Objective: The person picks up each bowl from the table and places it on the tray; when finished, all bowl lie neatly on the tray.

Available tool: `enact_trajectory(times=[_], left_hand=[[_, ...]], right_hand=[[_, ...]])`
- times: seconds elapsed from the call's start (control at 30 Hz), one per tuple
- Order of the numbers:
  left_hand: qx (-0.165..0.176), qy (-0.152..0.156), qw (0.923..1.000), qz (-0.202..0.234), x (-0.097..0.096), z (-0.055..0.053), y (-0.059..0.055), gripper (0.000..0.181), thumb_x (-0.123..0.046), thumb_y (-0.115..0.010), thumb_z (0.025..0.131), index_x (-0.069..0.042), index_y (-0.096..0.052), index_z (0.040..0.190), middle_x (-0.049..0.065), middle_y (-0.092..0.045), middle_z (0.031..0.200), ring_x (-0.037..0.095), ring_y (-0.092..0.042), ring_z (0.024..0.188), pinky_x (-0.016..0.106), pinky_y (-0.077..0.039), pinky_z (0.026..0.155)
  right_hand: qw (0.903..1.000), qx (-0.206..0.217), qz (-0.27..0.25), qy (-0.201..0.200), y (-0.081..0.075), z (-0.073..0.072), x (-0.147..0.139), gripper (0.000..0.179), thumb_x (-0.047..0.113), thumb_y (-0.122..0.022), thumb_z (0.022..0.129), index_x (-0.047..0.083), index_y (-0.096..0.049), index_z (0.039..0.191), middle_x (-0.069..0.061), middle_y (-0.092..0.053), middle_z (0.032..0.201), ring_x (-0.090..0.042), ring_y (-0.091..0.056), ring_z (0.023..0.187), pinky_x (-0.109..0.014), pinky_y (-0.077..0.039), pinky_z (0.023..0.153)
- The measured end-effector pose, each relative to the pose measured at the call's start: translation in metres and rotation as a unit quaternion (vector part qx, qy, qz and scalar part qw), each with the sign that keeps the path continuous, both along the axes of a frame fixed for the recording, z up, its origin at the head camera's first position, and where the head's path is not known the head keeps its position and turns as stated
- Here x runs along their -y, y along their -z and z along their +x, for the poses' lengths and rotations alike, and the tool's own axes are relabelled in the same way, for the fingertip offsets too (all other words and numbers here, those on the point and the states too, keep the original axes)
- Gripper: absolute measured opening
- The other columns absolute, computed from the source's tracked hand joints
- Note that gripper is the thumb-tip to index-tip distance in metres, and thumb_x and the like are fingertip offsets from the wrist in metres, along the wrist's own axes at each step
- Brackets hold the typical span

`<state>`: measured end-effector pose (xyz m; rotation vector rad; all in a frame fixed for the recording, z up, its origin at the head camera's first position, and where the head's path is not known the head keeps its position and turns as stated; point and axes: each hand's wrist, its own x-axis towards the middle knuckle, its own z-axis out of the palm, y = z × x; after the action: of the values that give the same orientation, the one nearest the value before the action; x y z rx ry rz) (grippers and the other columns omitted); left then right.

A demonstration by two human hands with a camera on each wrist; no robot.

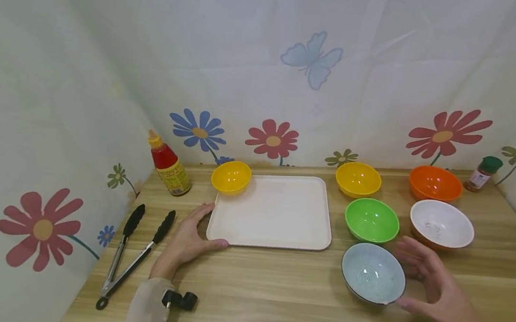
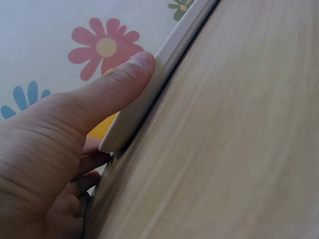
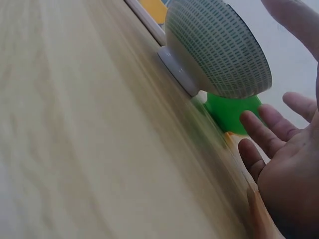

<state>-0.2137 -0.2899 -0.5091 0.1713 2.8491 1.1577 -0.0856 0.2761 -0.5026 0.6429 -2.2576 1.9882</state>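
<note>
White tray (image 1: 276, 211) on wood table (image 1: 261, 299), left hand (image 1: 189, 238) spread at its near left corner, thumb touching it, yellow bowl (image 1: 231, 177) at far left corner, right hand (image 1: 445, 296) well apart, fingers loose, just beside grey bowl (image 1: 373, 274), green bowl (image 1: 372, 220) behind that, tongs (image 1: 129, 269) left.

A white, round-cornered rectangular tray (image 1: 275, 216) lies flat on the wooden tabletop (image 1: 261, 299); a footed bowl (image 1: 373, 275), pale blue-grey inside and green-patterned outside, stands upright, apart from it.
</note>
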Motion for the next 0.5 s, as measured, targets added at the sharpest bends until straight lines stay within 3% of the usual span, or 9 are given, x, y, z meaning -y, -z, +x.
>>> enact_trajectory(times=[0.3,0.5], left_hand=[[0.004,-0.004,1.0,-0.006,0.0004,0.0008,0.0005,0.123,-0.064,-0.101,0.072,-0.022,-0.043,0.172,0.014,-0.031,0.182,0.04,-0.022,0.17,0.067,-0.02,0.137],[0.005,-0.006,0.9999,-0.008,-0.0014,0.0008,0.0001,0.123,-0.066,-0.101,0.072,-0.023,-0.043,0.172,0.012,-0.031,0.183,0.039,-0.023,0.17,0.066,-0.02,0.138]], right_hand=[[0.9997,0.002,0.01,-0.023,0.0087,-0.0006,0.0043,0.11,-0.026,-0.083,0.078,-0.003,-0.028,0.171,-0.023,-0.041,0.171,-0.009,-0.052,0.149,-0.01,-0.04,0.119],[0.999,0.021,0.038,-0.009,0.0057,0.0017,0.0047,0.112,-0.021,-0.087,0.08,0.004,-0.03,0.172,-0.012,-0.042,0.173,0.0,-0.049,0.15,-0.006,-0.037,0.119]])
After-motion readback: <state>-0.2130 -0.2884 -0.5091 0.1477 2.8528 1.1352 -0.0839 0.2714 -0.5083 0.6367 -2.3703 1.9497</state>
